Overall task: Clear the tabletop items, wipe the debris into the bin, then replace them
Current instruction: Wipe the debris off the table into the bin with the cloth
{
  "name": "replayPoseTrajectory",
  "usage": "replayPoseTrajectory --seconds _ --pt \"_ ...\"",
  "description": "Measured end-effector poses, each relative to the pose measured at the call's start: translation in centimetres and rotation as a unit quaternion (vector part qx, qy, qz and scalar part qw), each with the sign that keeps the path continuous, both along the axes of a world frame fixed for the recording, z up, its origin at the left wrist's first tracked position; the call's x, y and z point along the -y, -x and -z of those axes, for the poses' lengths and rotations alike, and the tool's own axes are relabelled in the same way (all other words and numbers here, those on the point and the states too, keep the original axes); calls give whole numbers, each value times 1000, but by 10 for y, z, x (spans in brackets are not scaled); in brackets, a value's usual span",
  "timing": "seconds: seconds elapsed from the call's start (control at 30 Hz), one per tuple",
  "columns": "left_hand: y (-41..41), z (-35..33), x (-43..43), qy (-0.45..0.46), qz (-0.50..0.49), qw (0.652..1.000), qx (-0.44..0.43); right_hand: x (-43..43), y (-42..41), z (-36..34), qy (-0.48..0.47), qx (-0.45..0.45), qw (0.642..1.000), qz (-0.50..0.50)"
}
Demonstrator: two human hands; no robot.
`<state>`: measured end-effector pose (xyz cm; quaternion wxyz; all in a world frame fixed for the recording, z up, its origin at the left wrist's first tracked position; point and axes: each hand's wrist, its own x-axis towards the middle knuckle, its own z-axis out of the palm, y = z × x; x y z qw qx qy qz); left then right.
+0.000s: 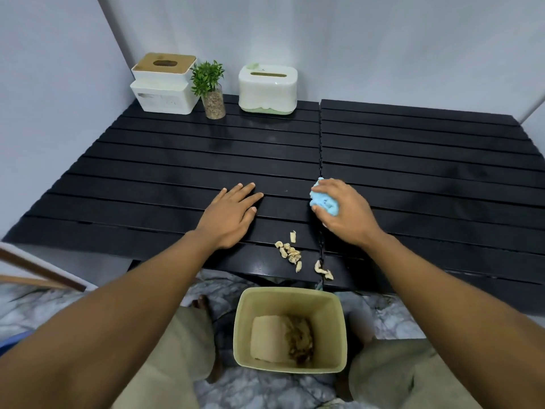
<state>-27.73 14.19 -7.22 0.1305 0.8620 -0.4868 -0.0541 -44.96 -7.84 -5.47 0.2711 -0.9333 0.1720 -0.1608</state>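
Pale crumb debris (290, 253) lay at the front edge of the black slatted desk (147, 184), above a beige plastic bin (242, 326).
The right hand (346, 212) gripped a bunched blue cloth (324, 202), judged soft; the left hand (233, 214) lay flat, empty. Debris judged light.

Both bare forearms stretch forward side by side, wrists fairly straight. The left hand (233, 215) lies palm down with its fingers straight and a little spread, flat on the black slatted tabletop (177, 160). The right hand (346, 215) is cupped palm down, fingers and thumb curled round a crumpled light-blue cloth (324, 202) that it holds against the surface.
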Motion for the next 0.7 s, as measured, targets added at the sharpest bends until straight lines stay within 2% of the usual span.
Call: replayPoseTrajectory --seconds 0.1,0.23,0.37,0.43,0.5,0.6,0.7 --pt "-4 1 -19 8 -32 999 -8 -8 -25 6 21 -45 999 -16" --pt "0 4 -22 18 -40 999 -3 -42 -28 1 76 -74 982 -156" --pt "1 6 -20 25 -47 999 3 -66 -3 -4 22 -66 967 -245" --pt "1 6 -22 29 -46 999 5 -67 2 -6 -22 -55 968 -244" --pt "1 7 -21 30 -45 998 8 -61 -1 -7 -42 -23 978 -202" --pt "0 8 -21 32 -46 998 8 -47 -10 -4 -4 -31 992 -122" --pt "1 6 -22 31 -48 998 4 -57 -8 -6 41 -63 987 -142"
